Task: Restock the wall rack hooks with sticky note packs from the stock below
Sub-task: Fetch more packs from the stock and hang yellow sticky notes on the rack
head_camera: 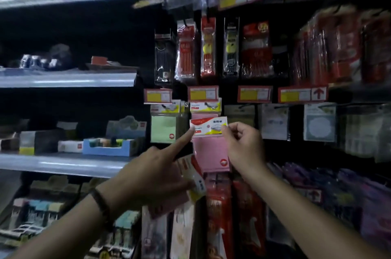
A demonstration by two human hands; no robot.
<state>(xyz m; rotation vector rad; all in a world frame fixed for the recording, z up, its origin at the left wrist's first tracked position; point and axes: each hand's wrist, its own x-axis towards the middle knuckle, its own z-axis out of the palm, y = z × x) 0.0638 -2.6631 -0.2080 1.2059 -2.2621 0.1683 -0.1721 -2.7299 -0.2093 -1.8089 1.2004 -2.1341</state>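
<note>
A pink sticky note pack point(208, 154) with a red and white header card is held up in front of the wall rack. My right hand point(241, 144) pinches the right edge of its header. My left hand point(152, 176) stretches its index finger to the header's left edge, while its other fingers grip more pink sticky note packs point(190, 184) lower down. Directly above, another pink pack point(205, 107) hangs on a hook. A green sticky note pack point(167, 126) hangs to the left of it.
Pen packs point(208, 47) hang in the row above, over yellow and red price tags point(203, 93). White note packs point(319, 121) hang to the right. Grey shelves point(67, 163) with boxed stationery run along the left. Red packs point(218, 210) hang below my hands.
</note>
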